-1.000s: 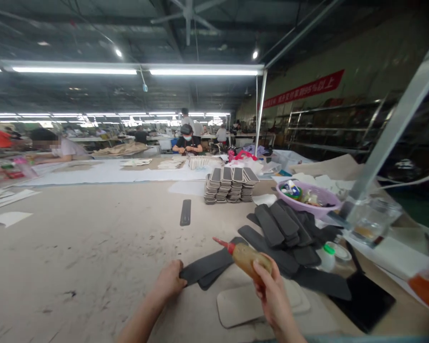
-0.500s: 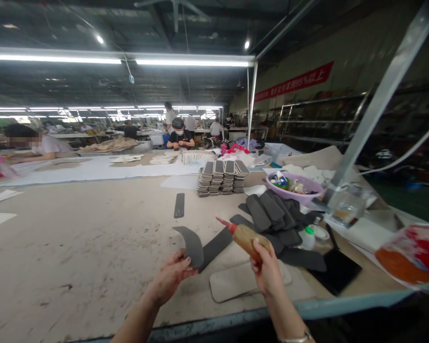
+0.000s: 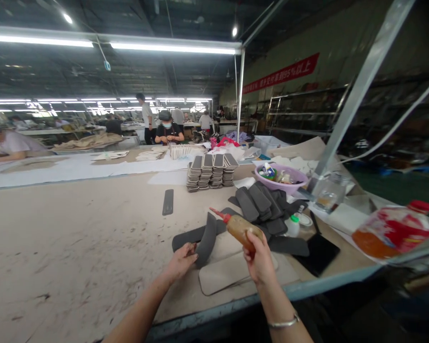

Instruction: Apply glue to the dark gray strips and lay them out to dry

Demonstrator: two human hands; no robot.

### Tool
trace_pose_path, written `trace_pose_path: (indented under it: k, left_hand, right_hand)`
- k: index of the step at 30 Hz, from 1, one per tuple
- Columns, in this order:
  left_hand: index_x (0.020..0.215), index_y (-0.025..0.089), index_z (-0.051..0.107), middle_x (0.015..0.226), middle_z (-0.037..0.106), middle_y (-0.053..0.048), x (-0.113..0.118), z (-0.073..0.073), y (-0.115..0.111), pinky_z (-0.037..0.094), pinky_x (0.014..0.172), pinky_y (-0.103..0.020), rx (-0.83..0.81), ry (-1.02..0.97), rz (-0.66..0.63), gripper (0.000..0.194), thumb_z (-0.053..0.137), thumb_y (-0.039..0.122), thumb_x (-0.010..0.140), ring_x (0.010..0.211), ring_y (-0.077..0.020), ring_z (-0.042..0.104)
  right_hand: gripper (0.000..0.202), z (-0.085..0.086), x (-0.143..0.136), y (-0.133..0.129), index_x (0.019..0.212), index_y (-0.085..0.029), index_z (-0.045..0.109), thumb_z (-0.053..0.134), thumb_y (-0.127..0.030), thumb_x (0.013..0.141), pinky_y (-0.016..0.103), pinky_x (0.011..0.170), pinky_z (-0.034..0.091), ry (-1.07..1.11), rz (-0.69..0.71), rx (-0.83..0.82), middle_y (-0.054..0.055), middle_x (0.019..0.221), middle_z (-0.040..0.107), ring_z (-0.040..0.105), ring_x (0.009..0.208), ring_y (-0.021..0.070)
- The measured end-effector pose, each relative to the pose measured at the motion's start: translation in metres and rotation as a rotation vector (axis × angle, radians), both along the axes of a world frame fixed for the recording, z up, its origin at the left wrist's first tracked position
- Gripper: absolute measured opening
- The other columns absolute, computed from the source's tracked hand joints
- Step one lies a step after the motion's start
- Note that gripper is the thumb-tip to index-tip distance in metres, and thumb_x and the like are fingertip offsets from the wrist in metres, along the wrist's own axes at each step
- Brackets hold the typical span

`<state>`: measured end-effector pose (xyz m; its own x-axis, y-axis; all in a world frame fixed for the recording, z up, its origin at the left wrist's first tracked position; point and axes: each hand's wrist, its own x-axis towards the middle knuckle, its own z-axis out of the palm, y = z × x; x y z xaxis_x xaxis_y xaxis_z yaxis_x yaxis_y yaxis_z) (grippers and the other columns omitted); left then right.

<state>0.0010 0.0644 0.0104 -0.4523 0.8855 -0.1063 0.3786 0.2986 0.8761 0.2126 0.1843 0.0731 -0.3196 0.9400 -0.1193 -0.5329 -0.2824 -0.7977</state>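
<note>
Bottle, amber-brown with a tapering red nozzle, was clamped in the right hand over the table, near pale rounded panels. The left hand pinched a curved, matte grey strip, perhaps foam. Beyond, dark round-cornered pieces lay heaped near a lilac basin.

The person's left hand and right hand are both ungloved. The left forearm and right forearm are bare as far as the lower edge of the view. A narrow, silver-coloured bracelet curves across the right forearm, just behind the wrist. It is shiny and looks smooth, a slim metallic band; finer detail on it is too small to tell.
</note>
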Motion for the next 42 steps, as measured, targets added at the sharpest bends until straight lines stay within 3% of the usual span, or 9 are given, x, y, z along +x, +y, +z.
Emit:
trace_pose_path:
  k: [7, 12, 16, 19, 25, 28, 33, 38, 42]
  left_hand:
    - [0.063, 0.021, 0.037, 0.067, 0.049, 0.001, -0.050, 0.022, 0.011, 0.045, 0.075, -0.033, 0.055, -0.068, 0.156, 0.023, 0.059, 0.028, 0.063, 0.081, -0.0206, 0.056]
    - [0.082, 0.021, 0.047, 0.075, 0.051, 0.002, -0.050, 0.040, -0.032, 0.046, 0.062, -0.029, 0.145, -0.447, 0.124, 0.034, 0.070, 0.038, 0.064, 0.067, -0.0143, 0.054]
    - [0.084, 0.021, 0.051, 0.068, 0.048, 0.004, -0.049, 0.033, -0.074, 0.038, 0.051, -0.021, 0.104, -0.611, 0.055, 0.032, 0.072, 0.036, 0.065, 0.058, -0.0098, 0.047]
    - [0.086, 0.018, 0.058, 0.069, 0.054, 0.002, -0.051, 0.024, -0.082, 0.034, 0.049, -0.019, 0.006, -0.625, 0.058, 0.029, 0.071, 0.032, 0.064, 0.058, -0.0101, 0.048]
    - [0.072, 0.013, 0.060, 0.067, 0.056, 0.000, -0.034, 0.024, -0.035, 0.040, 0.056, -0.021, 0.290, -0.857, 0.081, 0.023, 0.070, 0.018, 0.051, 0.062, -0.0109, 0.052]
    - [0.078, 0.016, 0.058, 0.070, 0.055, -0.001, -0.018, 0.024, -0.001, 0.043, 0.057, -0.026, 0.314, -0.901, 0.035, 0.025, 0.065, 0.025, 0.057, 0.061, -0.0123, 0.053]
    - [0.077, 0.017, 0.058, 0.060, 0.051, 0.002, 0.002, 0.006, 0.051, 0.040, 0.048, -0.026, 0.050, -0.653, 0.129, 0.022, 0.060, 0.023, 0.057, 0.050, -0.0128, 0.049]
    - [0.061, 0.015, 0.057, 0.051, 0.047, 0.003, 0.000, -0.011, 0.087, 0.037, 0.050, -0.025, 0.045, -0.414, 0.292, 0.007, 0.059, 0.011, 0.055, 0.048, -0.0105, 0.044]
    - [0.060, 0.013, 0.060, 0.053, 0.052, 0.002, -0.009, -0.008, 0.108, 0.038, 0.055, -0.024, 0.055, -0.247, 0.362, 0.012, 0.055, 0.003, 0.055, 0.053, -0.0114, 0.048]
  right_hand:
    - [0.045, -0.001, -0.003, -0.002, 0.102, -0.025, 0.052, 0.075, -0.041, 0.066, 0.013, 0.035, 0.023, 0.002, 0.026, 0.010, -0.005, 0.075, 0.056, 0.038, 0.043, 0.0030]
    - [0.044, -0.001, -0.003, -0.004, 0.103, -0.026, 0.051, 0.074, -0.041, 0.069, 0.013, 0.035, 0.022, -0.006, 0.046, 0.008, -0.005, 0.076, 0.056, 0.038, 0.043, 0.0029]
    - [0.044, -0.001, -0.007, -0.008, 0.103, -0.026, 0.052, 0.074, -0.041, 0.068, 0.013, 0.035, 0.022, -0.019, 0.085, 0.013, -0.005, 0.076, 0.055, 0.039, 0.043, 0.0030]
    - [0.048, -0.003, -0.012, -0.012, 0.104, -0.025, 0.052, 0.075, -0.043, 0.067, 0.013, 0.035, 0.023, -0.041, 0.095, 0.004, -0.005, 0.076, 0.054, 0.039, 0.043, 0.0033]
    - [0.053, -0.011, -0.018, -0.016, 0.104, -0.024, 0.053, 0.079, -0.044, 0.061, 0.012, 0.034, 0.023, -0.086, 0.067, -0.043, -0.006, 0.074, 0.053, 0.038, 0.043, 0.0030]
    - [0.053, -0.013, -0.016, -0.012, 0.101, -0.024, 0.055, 0.080, -0.044, 0.059, 0.011, 0.033, 0.024, -0.059, 0.065, -0.082, -0.006, 0.070, 0.051, 0.038, 0.042, 0.0026]
    - [0.045, -0.009, -0.008, -0.002, 0.093, -0.023, 0.054, 0.079, -0.042, 0.061, 0.010, 0.032, 0.023, 0.026, 0.056, -0.117, -0.007, 0.067, 0.046, 0.038, 0.042, 0.0025]
    - [0.044, 0.000, -0.003, 0.003, 0.088, -0.021, 0.054, 0.081, -0.039, 0.058, 0.010, 0.030, 0.023, 0.079, 0.032, -0.186, -0.006, 0.072, 0.047, 0.037, 0.041, 0.0018]
    - [0.045, 0.000, -0.002, 0.007, 0.088, -0.021, 0.053, 0.081, -0.039, 0.056, 0.011, 0.029, 0.023, 0.081, 0.025, -0.219, -0.006, 0.070, 0.047, 0.037, 0.041, 0.0025]
